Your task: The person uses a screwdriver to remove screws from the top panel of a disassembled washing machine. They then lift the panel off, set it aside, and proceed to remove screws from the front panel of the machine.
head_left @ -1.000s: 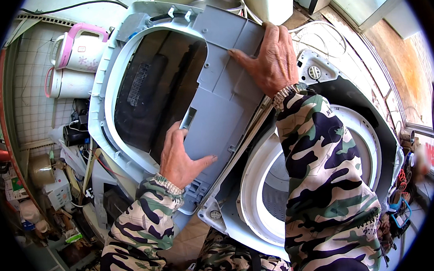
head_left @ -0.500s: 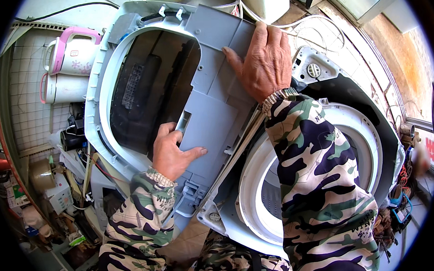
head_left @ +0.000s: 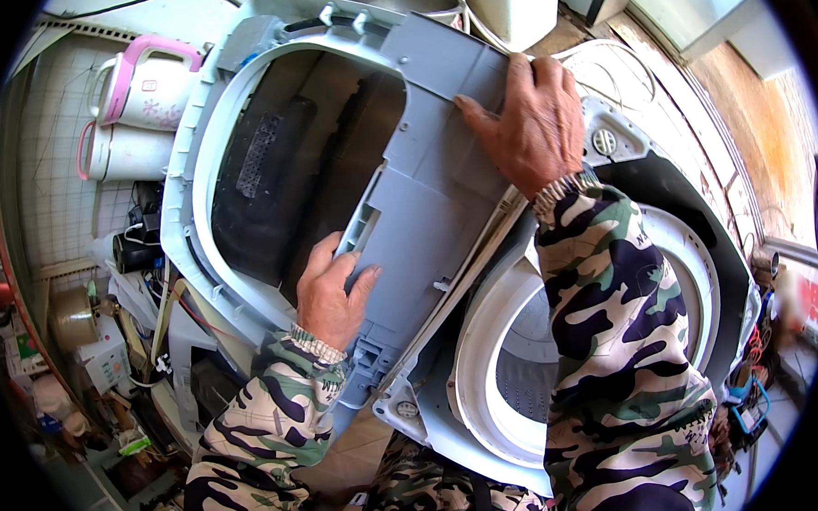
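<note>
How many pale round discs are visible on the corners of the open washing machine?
2. One disc is at the far corner, just right of the right hand; the other disc is at the near left corner. The right sleeve may hide more.

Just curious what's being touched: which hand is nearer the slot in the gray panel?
The left hand, right beside the slot; the right hand is farther up, at the outer edge of the gray panel.
</note>
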`<state>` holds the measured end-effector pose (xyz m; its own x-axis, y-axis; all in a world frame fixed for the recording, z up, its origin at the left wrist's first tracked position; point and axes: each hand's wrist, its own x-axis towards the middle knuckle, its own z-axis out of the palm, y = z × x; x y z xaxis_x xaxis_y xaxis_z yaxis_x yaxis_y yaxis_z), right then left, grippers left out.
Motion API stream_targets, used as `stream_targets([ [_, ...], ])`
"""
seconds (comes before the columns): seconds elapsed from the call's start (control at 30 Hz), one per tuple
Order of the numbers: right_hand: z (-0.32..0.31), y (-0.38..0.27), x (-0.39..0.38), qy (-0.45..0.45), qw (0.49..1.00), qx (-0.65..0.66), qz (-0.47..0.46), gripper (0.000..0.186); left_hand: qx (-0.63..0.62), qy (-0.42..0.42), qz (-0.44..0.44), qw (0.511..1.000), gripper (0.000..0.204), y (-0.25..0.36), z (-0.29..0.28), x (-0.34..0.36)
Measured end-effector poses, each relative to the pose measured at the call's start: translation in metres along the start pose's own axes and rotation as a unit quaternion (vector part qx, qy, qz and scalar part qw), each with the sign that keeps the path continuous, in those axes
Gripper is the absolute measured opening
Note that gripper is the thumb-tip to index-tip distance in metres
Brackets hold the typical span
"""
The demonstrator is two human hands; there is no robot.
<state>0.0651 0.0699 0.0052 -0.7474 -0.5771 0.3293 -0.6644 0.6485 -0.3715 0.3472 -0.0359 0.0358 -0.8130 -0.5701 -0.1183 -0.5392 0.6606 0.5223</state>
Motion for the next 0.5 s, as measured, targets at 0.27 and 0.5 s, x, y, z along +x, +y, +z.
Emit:
stream_targets([
  [0.27, -0.006, -0.005, 0.001, -0.028, 1.000, 0.008, 0.002, 0.061, -0.109, 0.056, -0.082, 0.989, 0.019, -0.048, -0.027, -0.043],
  [0.5, -0.011, -0.005, 0.009, -0.030, 0.999, -0.015, 0.028, 0.039, -0.100, 0.116, -0.026, 0.988, 0.013, -0.053, -0.021, -0.061],
])
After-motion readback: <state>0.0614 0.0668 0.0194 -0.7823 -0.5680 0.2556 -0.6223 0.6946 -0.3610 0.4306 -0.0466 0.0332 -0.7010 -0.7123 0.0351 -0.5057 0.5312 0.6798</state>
